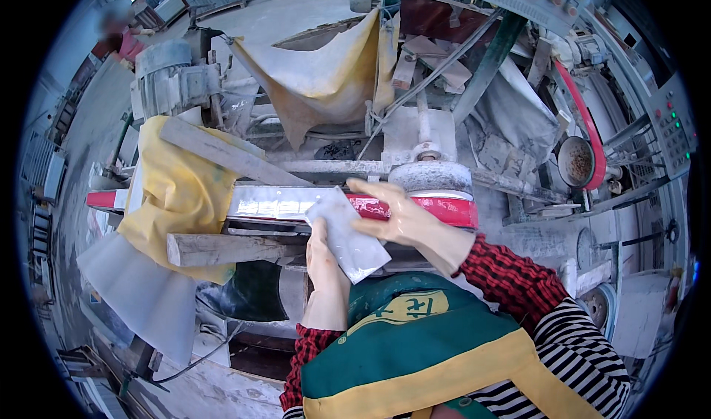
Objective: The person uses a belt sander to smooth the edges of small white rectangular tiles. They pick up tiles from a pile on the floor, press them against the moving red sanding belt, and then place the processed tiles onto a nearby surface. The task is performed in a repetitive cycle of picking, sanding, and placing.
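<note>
A small white-grey rectangular slab [348, 235], like a stone tile with a glossy face, is tilted in front of me. My left hand [326, 282], in a pale glove, grips its left edge, thumb along the side and the other fingers hidden. My right hand [407, 223], also pale-gloved, has fingers stretched apart; one fingertip overlaps the slab's right side, and another reaches past its upper corner. Just beyond lies a long narrow machine belt [278, 203], red at both ends with a wet white shine, running beside a dusty wheel [429, 178].
Yellow cloth [181, 189] and a wooden beam [222, 249] hang over the machine's left side. A motor [174, 78] stands behind. At right are a red-rimmed wheel [576, 161] and a button panel [674, 130]. Another person [127, 43] is far off at upper left.
</note>
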Demonstrator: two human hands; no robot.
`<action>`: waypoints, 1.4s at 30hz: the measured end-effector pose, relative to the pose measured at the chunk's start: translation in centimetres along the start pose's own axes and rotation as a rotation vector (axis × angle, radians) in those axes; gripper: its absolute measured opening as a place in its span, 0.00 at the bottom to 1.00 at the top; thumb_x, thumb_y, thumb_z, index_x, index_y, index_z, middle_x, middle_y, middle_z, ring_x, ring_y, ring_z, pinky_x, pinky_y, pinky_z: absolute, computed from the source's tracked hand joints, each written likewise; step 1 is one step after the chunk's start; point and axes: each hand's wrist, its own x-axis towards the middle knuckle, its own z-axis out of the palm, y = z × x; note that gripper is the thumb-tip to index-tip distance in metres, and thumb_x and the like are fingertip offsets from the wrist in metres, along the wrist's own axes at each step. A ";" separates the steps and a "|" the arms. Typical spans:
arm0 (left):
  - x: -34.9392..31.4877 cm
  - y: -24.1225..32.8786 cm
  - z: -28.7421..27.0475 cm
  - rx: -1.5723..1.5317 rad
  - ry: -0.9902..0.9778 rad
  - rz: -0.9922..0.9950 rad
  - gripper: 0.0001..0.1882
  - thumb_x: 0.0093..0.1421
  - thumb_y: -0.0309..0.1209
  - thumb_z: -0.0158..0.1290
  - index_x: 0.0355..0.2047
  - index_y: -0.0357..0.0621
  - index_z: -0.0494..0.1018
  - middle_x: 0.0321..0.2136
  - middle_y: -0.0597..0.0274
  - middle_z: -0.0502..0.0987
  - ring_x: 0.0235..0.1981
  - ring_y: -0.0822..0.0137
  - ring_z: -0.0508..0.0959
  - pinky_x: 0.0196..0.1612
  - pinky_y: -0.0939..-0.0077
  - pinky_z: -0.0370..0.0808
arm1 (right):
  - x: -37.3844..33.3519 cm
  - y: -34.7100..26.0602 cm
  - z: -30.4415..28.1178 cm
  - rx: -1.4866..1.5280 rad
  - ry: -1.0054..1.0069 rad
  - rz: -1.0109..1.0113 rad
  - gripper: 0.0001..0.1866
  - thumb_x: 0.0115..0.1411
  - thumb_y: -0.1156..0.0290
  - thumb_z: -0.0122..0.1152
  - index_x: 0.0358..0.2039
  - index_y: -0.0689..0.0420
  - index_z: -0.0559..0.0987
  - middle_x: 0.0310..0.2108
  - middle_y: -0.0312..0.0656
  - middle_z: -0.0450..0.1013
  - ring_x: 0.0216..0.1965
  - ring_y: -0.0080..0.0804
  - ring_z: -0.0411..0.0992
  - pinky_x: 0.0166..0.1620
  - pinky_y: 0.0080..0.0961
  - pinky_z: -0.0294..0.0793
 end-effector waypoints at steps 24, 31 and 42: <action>1.0 -3.6 -1.3 0.065 -0.218 -0.120 0.36 0.81 0.54 0.42 0.74 0.36 0.63 0.69 0.48 0.71 0.67 0.57 0.73 0.66 0.62 0.71 | -4.2 -2.0 -1.5 -0.050 -0.200 0.299 0.59 0.57 0.57 0.82 0.81 0.60 0.57 0.77 0.54 0.62 0.76 0.48 0.64 0.75 0.38 0.66; 0.6 -3.0 -0.8 0.191 -0.321 -0.125 0.33 0.78 0.58 0.46 0.63 0.40 0.75 0.33 0.70 0.76 0.27 0.78 0.66 0.30 0.77 0.60 | -4.6 -2.0 -2.9 0.483 -0.084 0.514 0.57 0.56 0.67 0.83 0.81 0.58 0.59 0.78 0.47 0.61 0.77 0.36 0.61 0.77 0.33 0.60; 2.8 -7.0 -2.4 0.012 -0.164 0.034 0.18 0.76 0.48 0.58 0.40 0.46 0.79 0.23 0.69 0.76 0.21 0.73 0.72 0.23 0.74 0.65 | -4.5 -2.4 -1.7 0.588 -0.011 0.415 0.43 0.73 0.65 0.68 0.81 0.60 0.57 0.72 0.54 0.67 0.72 0.40 0.68 0.74 0.38 0.66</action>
